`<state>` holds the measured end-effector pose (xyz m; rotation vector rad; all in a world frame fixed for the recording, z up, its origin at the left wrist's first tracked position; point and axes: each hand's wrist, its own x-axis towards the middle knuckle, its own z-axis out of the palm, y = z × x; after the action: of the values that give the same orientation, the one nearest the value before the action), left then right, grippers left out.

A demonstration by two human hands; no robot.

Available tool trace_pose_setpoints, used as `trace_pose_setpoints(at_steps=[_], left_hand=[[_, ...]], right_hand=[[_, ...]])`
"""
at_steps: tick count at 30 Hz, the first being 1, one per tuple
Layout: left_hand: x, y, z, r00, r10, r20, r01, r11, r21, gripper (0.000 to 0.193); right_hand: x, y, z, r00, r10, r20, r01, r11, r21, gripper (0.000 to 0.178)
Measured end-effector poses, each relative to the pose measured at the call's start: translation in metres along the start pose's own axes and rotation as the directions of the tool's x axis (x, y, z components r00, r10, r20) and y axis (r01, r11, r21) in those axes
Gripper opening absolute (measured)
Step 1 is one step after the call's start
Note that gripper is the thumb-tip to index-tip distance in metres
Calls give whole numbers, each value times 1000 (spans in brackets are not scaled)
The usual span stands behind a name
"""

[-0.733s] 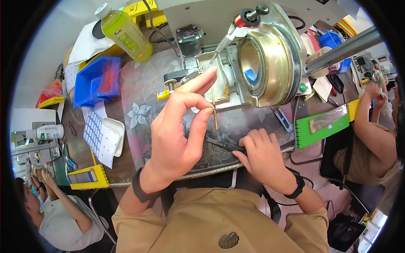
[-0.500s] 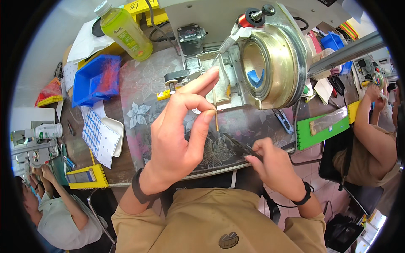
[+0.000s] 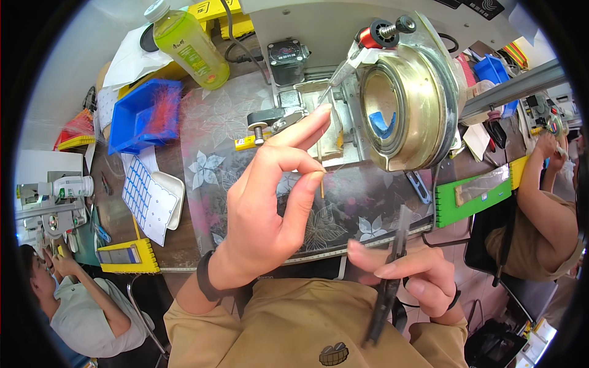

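Observation:
My left hand (image 3: 270, 199) is over the middle of the bench. Its thumb and index fingertip pinch a thin brown rod (image 3: 322, 189), while the other fingers stretch toward a slender pointed guide (image 3: 327, 91) on the machine. Lower right, near my body, my right hand (image 3: 420, 273) is closed around a slim black tool (image 3: 385, 297) with a greyish tip, smeared by motion; its exact kind cannot be made out. Beyond my left hand stands the machine's brass-coloured ring wheel (image 3: 412, 116), with a blue piece (image 3: 381, 125) inside and a spool of red thread (image 3: 370, 35) above.
At the left are a blue bin of red fibres (image 3: 165, 118), a green drink bottle (image 3: 202, 58) and a grid-patterned sheet (image 3: 145, 199). A blue-handled tool (image 3: 418, 187) and green board (image 3: 448, 202) lie right. Other people sit on both sides.
My right hand has turned the black tool from pointing at the rod to a steep angle, and drawn it back toward my body. The left hand keeps its pinch; the whole view has shifted slightly.

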<state>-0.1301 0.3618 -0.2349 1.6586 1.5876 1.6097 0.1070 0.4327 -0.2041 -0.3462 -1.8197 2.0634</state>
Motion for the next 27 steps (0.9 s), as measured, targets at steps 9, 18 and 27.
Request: trace_pose_setpoints(at_steps=[9, 18, 27], left_hand=[[2, -4, -4, 999, 33, 33, -32, 999, -26, 8], [-1, -5, -4, 999, 16, 45, -15, 1000, -27, 8], [1, -3, -5, 998, -1, 70, 1, 1000, 0, 11]], right_hand=[[11, 5, -23, 987, -72, 142, 93, 985, -146, 37], [42, 22, -6, 752, -656, -53, 520, 642, -563, 42], [65, 13, 2, 706, -706, -45, 519, 560, -646, 45]])
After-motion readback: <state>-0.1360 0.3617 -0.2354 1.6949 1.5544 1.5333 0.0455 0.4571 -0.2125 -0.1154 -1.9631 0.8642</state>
